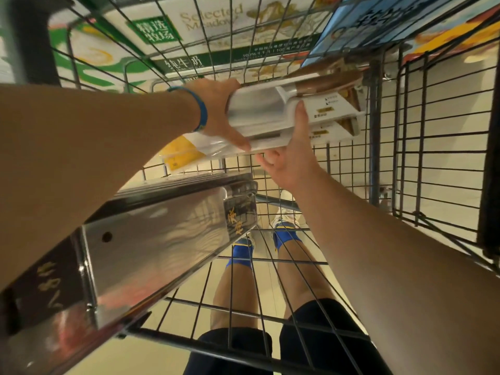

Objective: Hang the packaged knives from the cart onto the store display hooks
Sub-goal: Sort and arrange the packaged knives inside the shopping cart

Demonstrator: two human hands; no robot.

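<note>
Left hand point(219, 112) (blue wristband point(201, 112) on the wrist) clamps the left end of the stack of packaged knives point(259, 115), thumb under its edge. Right hand point(292, 158), at the stack's 5 o'clock, grips it with the thumb pressed on the top face. The stack, at least 2 packs, is held inside the wire cart point(433, 147) at 12 o'clock of view, with a large shiny steel blade point(151, 239) at 8 o'clock and milk cartons point(167, 31) at 11 o'clock beyond the mesh.

Wire of cart point(374, 147): dark metal, smooth, dull sheen is noted. Packaged knives point(270, 115): white packaging is recorded as smooth and glossy; handle point(324, 83) is seen as brown and wood-like. Large blade point(162, 239): polished metal, mirror-bright. Cartons point(189, 31): printed card, slight gloss. Bag point(208, 147): thin clear plastic film, crinkled.
</note>
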